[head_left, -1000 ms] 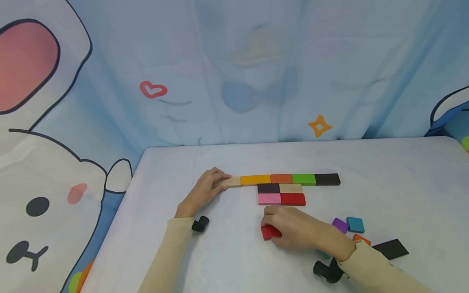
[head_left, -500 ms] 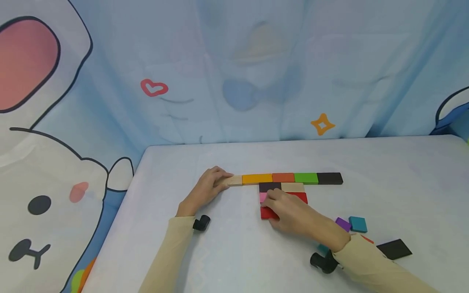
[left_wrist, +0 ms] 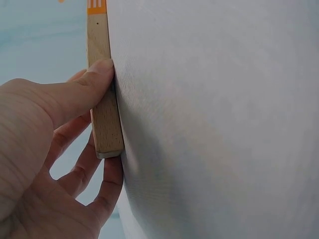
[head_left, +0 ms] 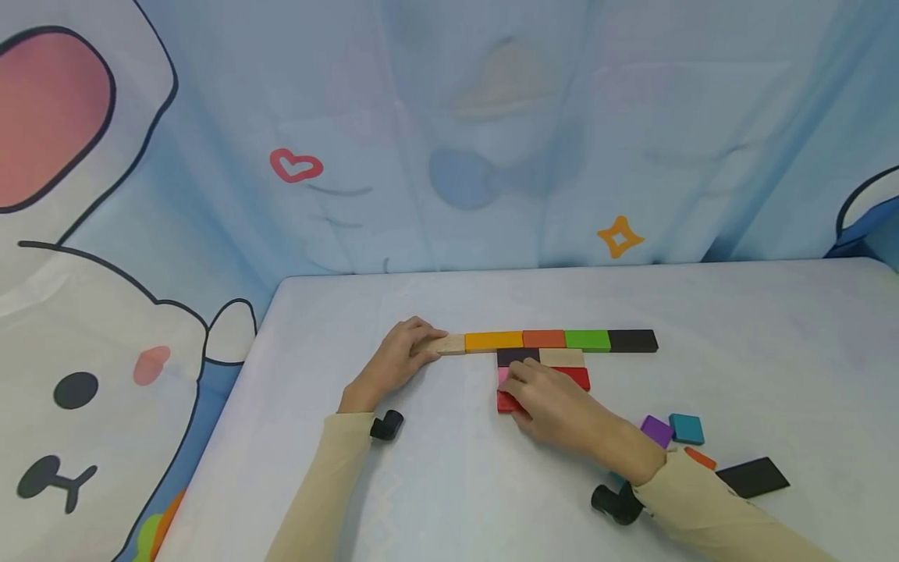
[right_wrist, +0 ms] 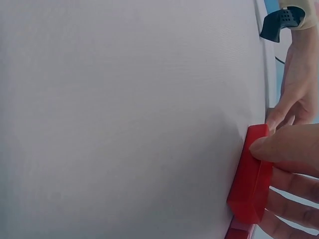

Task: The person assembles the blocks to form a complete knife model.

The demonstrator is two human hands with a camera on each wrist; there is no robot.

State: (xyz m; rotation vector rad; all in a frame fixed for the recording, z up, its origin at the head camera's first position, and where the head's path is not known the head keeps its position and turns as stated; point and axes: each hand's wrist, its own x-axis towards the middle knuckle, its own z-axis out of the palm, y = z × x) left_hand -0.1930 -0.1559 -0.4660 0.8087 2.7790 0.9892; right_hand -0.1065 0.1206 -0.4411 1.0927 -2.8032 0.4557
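Note:
My left hand [head_left: 393,365] grips a plain wooden block [left_wrist: 107,124], thumb on one side and fingers round the other side and end. That block lies at the left end of a row that continues with yellow [head_left: 494,340], orange, green and black blocks. Below the row, a dark block and a cream block [head_left: 562,357] sit side by side, with a pink block and a red one under them. My right hand [head_left: 562,410] pinches another red block [right_wrist: 249,179] between thumb and fingers, right at the lower edge of the pink block, which the fingers mostly cover.
Right of my right hand lie loose blocks: purple [head_left: 656,431], teal [head_left: 687,429], orange [head_left: 700,458] and a black flat piece [head_left: 754,477]. Another teal one is mostly hidden behind the right wrist. A printed blue curtain [head_left: 351,234] hangs behind the white-covered table [head_left: 393,499].
My right hand has moved away from me with the red block, bringing it up against the pink block. The left hand has stayed on the wooden block.

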